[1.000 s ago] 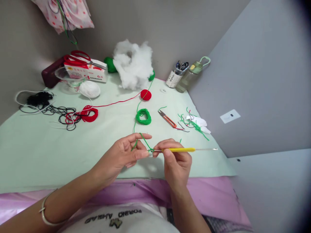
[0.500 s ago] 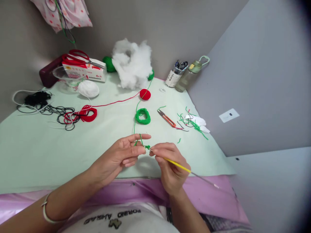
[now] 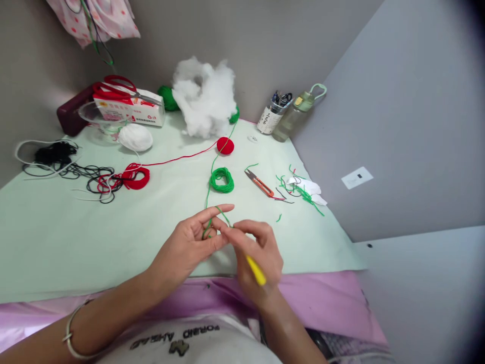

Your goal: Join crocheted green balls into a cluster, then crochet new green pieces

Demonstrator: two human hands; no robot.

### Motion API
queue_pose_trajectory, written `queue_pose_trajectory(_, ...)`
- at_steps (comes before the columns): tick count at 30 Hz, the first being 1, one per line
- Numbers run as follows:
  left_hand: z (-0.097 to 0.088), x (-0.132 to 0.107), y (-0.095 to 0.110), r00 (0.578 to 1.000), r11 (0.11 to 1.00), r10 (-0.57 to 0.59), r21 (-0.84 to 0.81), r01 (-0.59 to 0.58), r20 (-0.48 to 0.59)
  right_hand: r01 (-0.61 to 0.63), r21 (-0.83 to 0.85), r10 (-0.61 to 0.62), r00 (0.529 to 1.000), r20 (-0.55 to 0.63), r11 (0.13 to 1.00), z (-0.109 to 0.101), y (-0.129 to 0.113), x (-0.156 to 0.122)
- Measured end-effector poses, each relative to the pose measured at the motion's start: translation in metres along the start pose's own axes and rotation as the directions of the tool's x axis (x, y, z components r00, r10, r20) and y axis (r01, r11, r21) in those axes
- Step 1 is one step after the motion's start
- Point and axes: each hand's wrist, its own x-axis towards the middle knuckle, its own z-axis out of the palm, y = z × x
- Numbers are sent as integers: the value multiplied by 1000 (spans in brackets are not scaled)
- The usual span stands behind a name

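Observation:
My left hand [image 3: 193,240] is closed on a strand of green yarn [image 3: 207,194], which runs over its stretched forefinger and back toward the table's far side. My right hand [image 3: 255,253] grips a yellow-handled crochet hook [image 3: 256,270]; the handle points down toward me and the hook's tip is hidden where the two hands' fingertips meet at the yarn. Both hands hover just above the near edge of the pale green table cover [image 3: 76,227]. A small coil of green yarn [image 3: 222,180] lies just beyond them.
Orange thread snips [image 3: 259,183] and yarn scraps [image 3: 301,191] lie to the right. A red crocheted disc [image 3: 225,145], red yarn [image 3: 135,177], black cord [image 3: 76,169], white stuffing [image 3: 204,98], red scissors on a box [image 3: 129,103], a jar [image 3: 271,120] and a bottle [image 3: 293,117] are farther back.
My right hand turned the crochet hook from pointing right to pointing down toward me. It drew closer to my left hand, so the fingertips now meet.

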Motion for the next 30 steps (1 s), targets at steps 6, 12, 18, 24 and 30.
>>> queue_pose_trajectory(6, -6, 3, 5, 986, 960, -124, -238, 147, 111, -124, 196, 147, 983, -106, 973, -5, 1, 7)
queue_pose_trajectory(12, -8, 4, 7, 995, 979, -61, -190, 74, 76, -362, 582, 430, 902, 22, 729, -5, 1, 19)
queue_pose_trajectory(18, -4, 3, 3, 998, 999, -39, -19, 40, 50, -377, 571, 397, 913, 97, 729, 0, 4, 15)
queue_pose_trajectory(24, -12, 4, 6, 999, 991, -3, 131, -4, 53, -399, 555, 402, 907, 124, 730, -4, 4, 16)
queue_pose_trajectory(30, -11, 6, 10, 998, 978, 19, 205, -30, 53, -386, 571, 389, 913, 124, 725, -2, 6, 15)
